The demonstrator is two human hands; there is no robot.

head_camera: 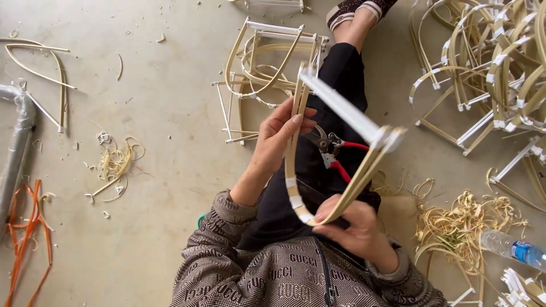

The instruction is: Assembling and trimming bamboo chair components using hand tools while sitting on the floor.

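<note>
The bent bamboo frame (335, 148), a U-shaped loop of pale strips closed by a white crossbar, is held in the air above the person's lap and serves as the reference point here. The right hand (355, 224) is nearest the camera: its grip is clenched on the curved bottom of the frame, thumb over the strip beside two white tape wraps. The left hand (276, 139) grasps the frame's left side higher up, fingers wrapped around the paired strips. Directly behind the frame, on the dark trousers, lie red-handled pruning shears (335, 153), touched by neither hand. Right of the frame, a heap of pale bamboo shavings (460, 224) covers the floor, with a clear plastic water bottle (512, 247) lying at its right edge. Left of the frame, the bare grey concrete floor (165, 113) carries a small tangle of shavings (116, 162) and scattered chips; further left lie orange cords (28, 239) and a grey wrapped pipe (17, 142). Beyond the frame, a few finished frames (267, 62) are stacked on the floor beside the outstretched leg. To the upper right of the frame is a large pile of similar frames (489, 62). The surface is dusty and unfinished; walls are not visible.
</note>
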